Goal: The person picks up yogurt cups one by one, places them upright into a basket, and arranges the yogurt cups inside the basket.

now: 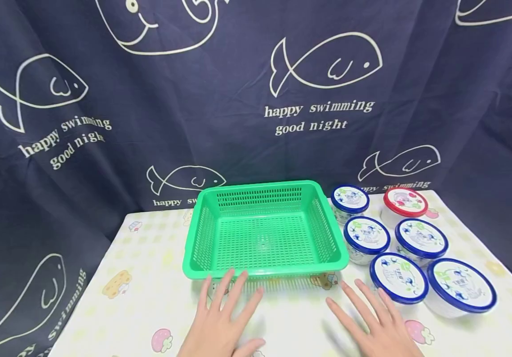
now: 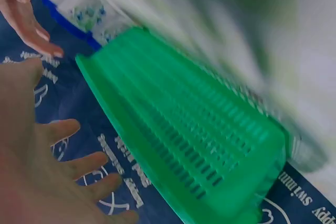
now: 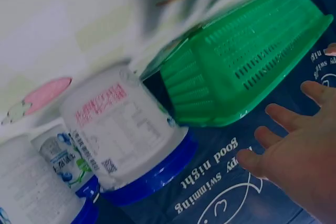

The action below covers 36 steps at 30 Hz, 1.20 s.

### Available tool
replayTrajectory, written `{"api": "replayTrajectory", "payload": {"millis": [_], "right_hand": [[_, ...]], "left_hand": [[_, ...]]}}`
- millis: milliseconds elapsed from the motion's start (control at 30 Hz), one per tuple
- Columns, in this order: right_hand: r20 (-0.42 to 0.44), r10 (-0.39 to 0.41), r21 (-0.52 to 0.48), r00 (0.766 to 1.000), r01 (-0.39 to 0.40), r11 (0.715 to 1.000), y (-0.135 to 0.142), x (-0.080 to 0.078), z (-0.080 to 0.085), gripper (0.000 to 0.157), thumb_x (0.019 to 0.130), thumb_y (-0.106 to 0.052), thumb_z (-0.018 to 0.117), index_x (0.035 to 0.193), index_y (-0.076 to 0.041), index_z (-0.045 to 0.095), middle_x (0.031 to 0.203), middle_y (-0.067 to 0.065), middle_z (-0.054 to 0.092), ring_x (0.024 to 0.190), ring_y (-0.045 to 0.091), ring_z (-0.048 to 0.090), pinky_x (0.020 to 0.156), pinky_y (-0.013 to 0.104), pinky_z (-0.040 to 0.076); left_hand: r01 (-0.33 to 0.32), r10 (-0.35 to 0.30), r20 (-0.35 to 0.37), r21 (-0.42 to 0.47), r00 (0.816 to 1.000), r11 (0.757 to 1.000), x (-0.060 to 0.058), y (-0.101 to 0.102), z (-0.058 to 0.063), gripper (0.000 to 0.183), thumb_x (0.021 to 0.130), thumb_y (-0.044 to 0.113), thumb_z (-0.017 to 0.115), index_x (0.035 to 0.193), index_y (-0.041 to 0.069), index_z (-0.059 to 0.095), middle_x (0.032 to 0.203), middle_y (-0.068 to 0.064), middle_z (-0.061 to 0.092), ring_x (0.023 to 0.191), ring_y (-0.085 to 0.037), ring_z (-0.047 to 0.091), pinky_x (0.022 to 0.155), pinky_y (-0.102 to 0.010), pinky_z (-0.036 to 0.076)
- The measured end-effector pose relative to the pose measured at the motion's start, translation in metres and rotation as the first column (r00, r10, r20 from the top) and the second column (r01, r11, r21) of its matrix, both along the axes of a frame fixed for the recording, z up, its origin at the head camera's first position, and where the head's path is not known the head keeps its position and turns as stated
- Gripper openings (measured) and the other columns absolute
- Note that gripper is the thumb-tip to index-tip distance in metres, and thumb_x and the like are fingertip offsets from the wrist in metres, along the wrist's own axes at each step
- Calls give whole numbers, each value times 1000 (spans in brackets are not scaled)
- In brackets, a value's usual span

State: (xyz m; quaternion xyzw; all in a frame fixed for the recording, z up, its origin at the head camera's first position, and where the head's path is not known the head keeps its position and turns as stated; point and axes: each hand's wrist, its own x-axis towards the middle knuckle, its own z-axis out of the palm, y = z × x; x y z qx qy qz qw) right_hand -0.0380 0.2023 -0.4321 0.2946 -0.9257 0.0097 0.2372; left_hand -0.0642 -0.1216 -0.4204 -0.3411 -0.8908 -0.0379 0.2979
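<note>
A green plastic basket [image 1: 264, 271] with slotted walls stands in the middle of the table, nothing inside it. Just in front of its near edge, my left hand [image 1: 222, 317] is spread with fingers apart, holding nothing. My right hand [image 1: 373, 320] is likewise spread, between the basket's near right corner and the closest tubs. Several lidded plastic tubs stand to the right of the basket, most with blue lids, such as the near blue-lidded tub [image 1: 399, 278] by my right fingertips. One red-lidded tub [image 1: 405, 202] sits at the back. In the right wrist view a white tub [image 3: 121, 129] shows its printed label.
The table [image 1: 135, 297] wears a pale checked cloth with cartoon prints. Behind it and at both sides hangs a dark blue curtain [image 1: 184, 114] with white fish drawings. A large blue-lidded tub [image 1: 463, 287] stands near the table's right edge.
</note>
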Motion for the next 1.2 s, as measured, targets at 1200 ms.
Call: {"api": "replayTrajectory", "payload": {"millis": [1200], "right_hand": [[244, -323, -85, 914, 352, 932, 64, -44, 19, 78, 79, -55, 56, 133, -1, 38, 137, 21, 32, 129, 41, 15, 106, 50, -7]], "left_hand": [[-278, 258, 301, 26, 918, 960, -45, -63, 6, 43, 92, 49, 35, 120, 21, 51, 144, -20, 21, 135, -36, -5, 98, -54, 28]]}}
